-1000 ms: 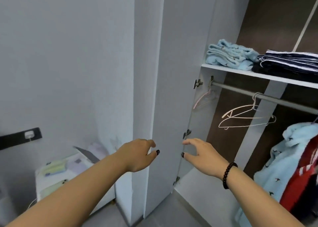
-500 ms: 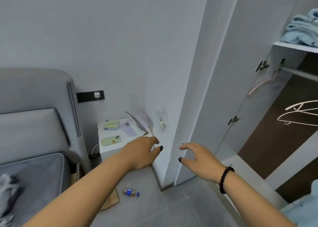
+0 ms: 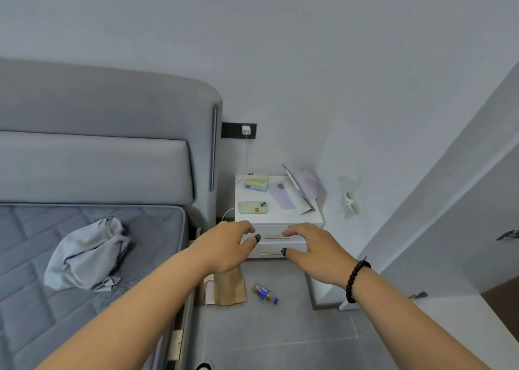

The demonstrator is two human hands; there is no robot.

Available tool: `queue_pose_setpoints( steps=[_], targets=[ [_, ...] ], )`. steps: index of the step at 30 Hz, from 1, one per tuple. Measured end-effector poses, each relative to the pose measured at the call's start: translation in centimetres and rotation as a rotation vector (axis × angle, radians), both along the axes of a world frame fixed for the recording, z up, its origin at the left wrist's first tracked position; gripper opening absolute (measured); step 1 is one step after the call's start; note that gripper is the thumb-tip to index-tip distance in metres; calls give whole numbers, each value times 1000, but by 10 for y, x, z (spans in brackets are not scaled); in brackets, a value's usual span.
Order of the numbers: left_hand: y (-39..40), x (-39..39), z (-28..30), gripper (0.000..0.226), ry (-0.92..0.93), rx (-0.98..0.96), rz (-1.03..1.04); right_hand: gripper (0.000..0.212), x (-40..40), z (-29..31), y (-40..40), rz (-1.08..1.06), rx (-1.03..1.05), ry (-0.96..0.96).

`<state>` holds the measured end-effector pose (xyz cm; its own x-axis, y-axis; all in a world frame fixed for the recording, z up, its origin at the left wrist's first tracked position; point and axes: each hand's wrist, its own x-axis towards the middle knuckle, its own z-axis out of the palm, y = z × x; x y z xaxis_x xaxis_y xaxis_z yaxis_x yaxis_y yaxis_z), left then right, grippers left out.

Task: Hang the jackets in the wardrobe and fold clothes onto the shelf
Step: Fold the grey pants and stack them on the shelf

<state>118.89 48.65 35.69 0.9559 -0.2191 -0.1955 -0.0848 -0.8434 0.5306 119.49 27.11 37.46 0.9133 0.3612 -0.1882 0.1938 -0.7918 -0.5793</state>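
Note:
A crumpled light grey garment [image 3: 84, 257] lies on the grey mattress [image 3: 33, 313] at the left. My left hand [image 3: 224, 246] and my right hand [image 3: 311, 249] are both held out in front of me in mid-air, fingers loosely curled, holding nothing. They hover over the floor in front of the bedside table, well to the right of the garment. Only the white open wardrobe door [image 3: 463, 201] and a strip of the wardrobe's inside show at the right edge; the shelf and rail are out of view.
A white bedside table [image 3: 280, 218] carries a phone [image 3: 252, 207], a tissue pack and a propped tablet. On the grey floor lie a brown paper bag [image 3: 230, 288] and a small bottle [image 3: 265, 293]. The padded headboard [image 3: 98, 134] stands behind the bed.
My view has swung left from the wardrobe to the bed and bedside table. Both empty hands kept their pose in front of me; the grey garment on the mattress came into view.

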Motion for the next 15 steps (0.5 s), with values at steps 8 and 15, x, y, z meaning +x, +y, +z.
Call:
queue_pose_setpoints(
  steps=[8, 15],
  targets=[
    [107, 58, -52, 32, 109, -54, 154, 37, 75, -36, 107, 114, 19, 57],
    [195, 103, -117, 29, 228, -74, 225, 34, 130, -104, 198, 125, 57, 142]
  ],
)
